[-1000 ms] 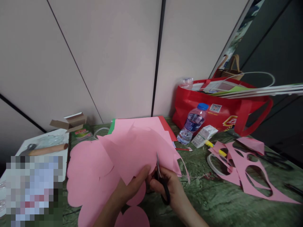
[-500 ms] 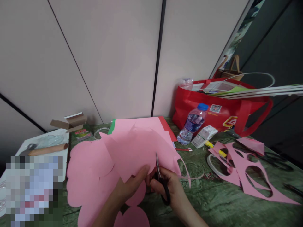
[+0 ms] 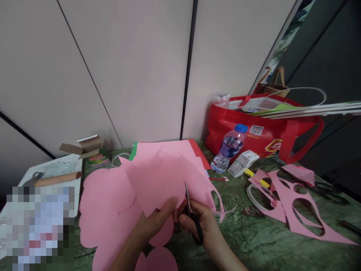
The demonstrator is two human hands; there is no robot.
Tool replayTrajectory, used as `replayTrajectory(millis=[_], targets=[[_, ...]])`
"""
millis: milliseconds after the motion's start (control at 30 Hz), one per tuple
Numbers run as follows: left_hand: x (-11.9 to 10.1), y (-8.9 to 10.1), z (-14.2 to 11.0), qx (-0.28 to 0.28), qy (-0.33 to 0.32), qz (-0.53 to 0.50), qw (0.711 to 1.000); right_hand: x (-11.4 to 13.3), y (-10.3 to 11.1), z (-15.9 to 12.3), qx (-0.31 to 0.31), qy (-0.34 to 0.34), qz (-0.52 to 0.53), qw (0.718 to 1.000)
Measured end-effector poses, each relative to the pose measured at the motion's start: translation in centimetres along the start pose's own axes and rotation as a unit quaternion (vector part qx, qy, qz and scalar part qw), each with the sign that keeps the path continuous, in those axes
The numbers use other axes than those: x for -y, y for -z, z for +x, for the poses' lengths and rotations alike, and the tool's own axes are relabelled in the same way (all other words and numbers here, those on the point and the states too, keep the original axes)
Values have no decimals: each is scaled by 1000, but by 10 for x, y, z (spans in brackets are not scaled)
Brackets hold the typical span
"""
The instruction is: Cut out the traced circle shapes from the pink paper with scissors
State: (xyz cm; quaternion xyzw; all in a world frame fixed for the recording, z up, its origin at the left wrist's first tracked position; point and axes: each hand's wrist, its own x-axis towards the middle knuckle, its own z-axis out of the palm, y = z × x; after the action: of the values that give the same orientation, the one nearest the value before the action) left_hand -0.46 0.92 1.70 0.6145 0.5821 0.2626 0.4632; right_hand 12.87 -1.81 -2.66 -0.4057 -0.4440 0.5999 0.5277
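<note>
My left hand pinches the near edge of a large pink paper sheet held above the table. My right hand grips black-handled scissors, whose blades point up into the sheet's lower edge. A thin curled strip of pink paper hangs off the sheet to the right of the blades. Pink cut-out rounded shapes lie under and to the left of the held sheet.
On the green marbled table sit a red bag, a water bottle, a small white carton, pink offcuts with holes, a tape roll, another pair of scissors, a small open box and a rolling pin.
The scissors have worked slightly further into the sheet, and the thin pink strip at the right has curled and swung up a little. Both hands stay nearly in place.
</note>
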Motion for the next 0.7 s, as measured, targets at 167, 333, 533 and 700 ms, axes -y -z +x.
replayTrajectory(millis=[167, 333, 533, 700], targets=[[-3, 2, -1, 18, -24, -18, 999, -2, 0, 1, 2, 1, -4, 1000], [-3, 3, -1, 30, -25, -25, 999, -5, 1, 0, -7, -4, -14, 1000], [-4, 3, -2, 31, -24, -25, 999, -7, 3, 0, -9, -2, -29, 1000], [-3, 4, -1, 29, 15, -3, 999, -6, 3, 0, -4, -1, -29, 1000]])
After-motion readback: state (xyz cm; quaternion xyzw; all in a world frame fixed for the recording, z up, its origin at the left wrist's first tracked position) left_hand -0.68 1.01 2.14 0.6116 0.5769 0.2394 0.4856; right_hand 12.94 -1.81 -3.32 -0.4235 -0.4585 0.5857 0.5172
